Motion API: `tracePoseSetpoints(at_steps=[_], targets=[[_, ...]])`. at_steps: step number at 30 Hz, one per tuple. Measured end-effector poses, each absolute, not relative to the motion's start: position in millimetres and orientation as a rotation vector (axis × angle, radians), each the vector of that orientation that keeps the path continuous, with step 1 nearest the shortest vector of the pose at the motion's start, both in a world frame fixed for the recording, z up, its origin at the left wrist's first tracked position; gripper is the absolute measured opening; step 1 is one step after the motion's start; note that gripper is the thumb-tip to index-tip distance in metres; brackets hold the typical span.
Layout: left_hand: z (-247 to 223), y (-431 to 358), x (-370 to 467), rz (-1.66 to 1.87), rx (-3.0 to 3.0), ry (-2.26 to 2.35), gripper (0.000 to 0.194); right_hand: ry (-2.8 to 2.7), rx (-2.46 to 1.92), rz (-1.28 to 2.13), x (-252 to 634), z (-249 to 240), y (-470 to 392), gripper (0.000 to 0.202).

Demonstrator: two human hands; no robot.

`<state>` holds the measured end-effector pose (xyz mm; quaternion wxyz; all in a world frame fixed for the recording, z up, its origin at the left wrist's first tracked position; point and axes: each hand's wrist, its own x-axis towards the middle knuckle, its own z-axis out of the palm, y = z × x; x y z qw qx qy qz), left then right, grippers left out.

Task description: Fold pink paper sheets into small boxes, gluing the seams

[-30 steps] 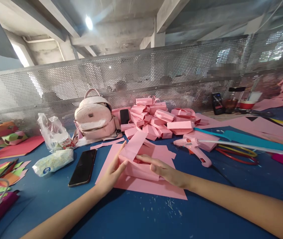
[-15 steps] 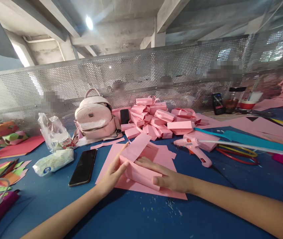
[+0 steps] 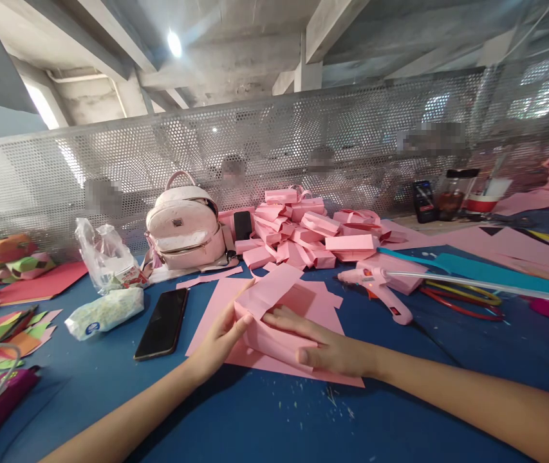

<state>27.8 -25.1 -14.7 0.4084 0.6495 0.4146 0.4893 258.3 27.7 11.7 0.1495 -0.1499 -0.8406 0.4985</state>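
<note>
Pink folded-paper box (image 3: pixel 274 344): left hand (image 3: pixel 221 337) half-open round left end; right hand (image 3: pixel 336 350) apparently pinching near edge, fingertips hidden. Blue tabletop (image 3: pixel 365 326) gap to pink glue gun (image 3: pixel 373 281).

the right hand (image 3: pixel 336 350) has come lower and nearer. its thumb, at first up by the top edge of the near wall of the folded pink paper (image 3: pixel 274 345), now presses the outer face of that wall close to the right end. its fingers, stretched over the opening a second ago, now reach down behind the wall. the right end of the paper has swung nearer too, so the wall slants more steeply. the flap (image 3: pixel 270 290) has tipped further right and lies flatter, even compared with half a second ago.
</note>
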Motion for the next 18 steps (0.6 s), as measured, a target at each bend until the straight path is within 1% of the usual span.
tracePoseSetpoints(at_steps=[7, 12, 18], targets=[[-14.0, -27.5, 25.8, 1.145, 1.701, 0.994, 0.058, -2.449, -0.361, 1.379, 257.5, 11.5, 27.3, 0.088], [-11.7, -31.2, 26.5, 1.101, 1.766, 0.993, 0.057, -2.478, -0.256, 1.325, 255.0, 15.9, 23.2, 0.097], [-11.8, -33.8, 25.4, 1.016, 1.825, 0.978, 0.056, -2.559, -0.276, 1.308, 254.0, 18.2, 21.1, 0.108]])
